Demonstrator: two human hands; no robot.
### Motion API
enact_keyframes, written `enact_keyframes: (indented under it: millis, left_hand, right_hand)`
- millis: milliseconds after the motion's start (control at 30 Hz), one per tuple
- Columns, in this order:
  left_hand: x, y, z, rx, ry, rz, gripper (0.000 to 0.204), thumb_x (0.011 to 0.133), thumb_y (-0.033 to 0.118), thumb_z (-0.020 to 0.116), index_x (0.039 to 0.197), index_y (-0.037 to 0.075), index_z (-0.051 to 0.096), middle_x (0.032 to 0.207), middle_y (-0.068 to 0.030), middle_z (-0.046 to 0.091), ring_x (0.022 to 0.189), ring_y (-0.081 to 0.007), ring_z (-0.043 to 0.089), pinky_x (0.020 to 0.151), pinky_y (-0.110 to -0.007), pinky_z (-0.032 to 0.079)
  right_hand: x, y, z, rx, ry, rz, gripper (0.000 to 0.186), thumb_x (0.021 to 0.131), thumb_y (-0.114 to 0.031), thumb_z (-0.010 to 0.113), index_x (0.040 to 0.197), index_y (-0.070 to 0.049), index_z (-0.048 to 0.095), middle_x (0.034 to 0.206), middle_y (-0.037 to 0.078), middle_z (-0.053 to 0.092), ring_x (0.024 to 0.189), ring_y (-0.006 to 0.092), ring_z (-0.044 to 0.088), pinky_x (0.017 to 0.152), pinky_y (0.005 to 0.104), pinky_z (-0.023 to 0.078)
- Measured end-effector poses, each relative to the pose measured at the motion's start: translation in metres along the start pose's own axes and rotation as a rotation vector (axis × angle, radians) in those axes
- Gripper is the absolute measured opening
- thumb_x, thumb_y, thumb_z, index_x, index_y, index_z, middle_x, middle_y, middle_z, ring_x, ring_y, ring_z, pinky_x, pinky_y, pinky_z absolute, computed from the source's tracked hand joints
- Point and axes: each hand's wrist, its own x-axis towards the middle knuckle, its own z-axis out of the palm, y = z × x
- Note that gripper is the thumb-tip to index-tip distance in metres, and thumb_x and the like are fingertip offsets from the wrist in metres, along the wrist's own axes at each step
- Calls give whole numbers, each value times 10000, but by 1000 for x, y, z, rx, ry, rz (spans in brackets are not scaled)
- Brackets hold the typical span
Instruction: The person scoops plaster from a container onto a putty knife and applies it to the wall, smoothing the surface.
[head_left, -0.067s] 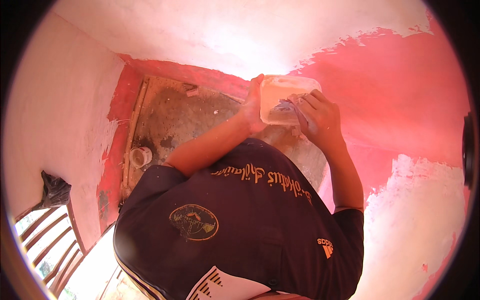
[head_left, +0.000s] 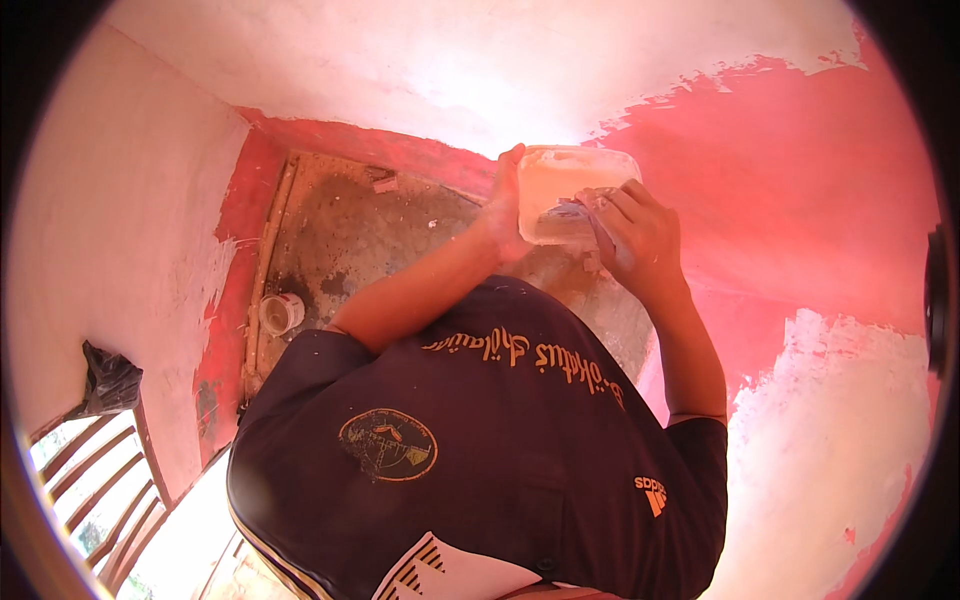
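Note:
My left hand [head_left: 505, 215] grips the left side of a rectangular, see-through plastic tub [head_left: 530, 195], its thumb up along the rim. A pale paint-like mass [head_left: 565, 175] lies in the tub and looks orange in this light. My right hand [head_left: 640, 235] is closed round what looks like a paintbrush [head_left: 568, 209], its greyish end dipping into the near part of the tub. Fingers hide much of the brush. Whitish smears show on the right fingers. Both hands are held out in front of my chest, above the floor.
Pink wall [head_left: 760, 190] with ragged white patches [head_left: 830, 440] surrounds me on several sides. A small white pot [head_left: 281, 314] stands on the stained floor [head_left: 370, 240] by the left wall. A barred window [head_left: 105, 490] with a black plastic bag [head_left: 108, 380] is at lower left.
The tub has risen slightly in the picture along with my left hand. My right hand and the brush have barely moved.

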Motion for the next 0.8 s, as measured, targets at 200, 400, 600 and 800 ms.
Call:
enact_keyframes:
  millis: [200,400,600,800]
  left_hand:
    - [-2,1,-4,-56,-62,10,826,1010,694,216,1551,97,403,1529,-167,487,1377,-350,506,1147,-561,420]
    - [-3,0,-9,-42,-24,34,813,1016,673,224,1541,83,418,1511,-168,508,1352,-350,529,1137,-557,432]
    - [-4,-7,-17,-98,-34,-6,747,1028,638,287,1500,90,472,1458,-140,560,1291,-316,579,1095,-539,472]
    - [-11,-1,-6,-52,20,2,734,1027,634,295,1482,92,491,1447,-119,572,1287,-296,582,1097,-525,473]
  right_hand:
    - [-4,-2,-7,29,75,-5,326,766,-18,712,1084,-86,735,954,40,715,826,225,655,577,361,540]
    - [-1,-3,-17,152,74,0,202,833,-16,721,1025,-68,752,907,65,743,760,241,671,579,351,530]
    - [-5,-10,2,40,16,7,195,819,-34,737,1010,-70,751,903,57,737,771,229,672,542,339,514]
    - [-6,-7,15,34,203,-72,206,802,7,729,1000,-48,743,884,58,727,774,225,674,537,332,512]
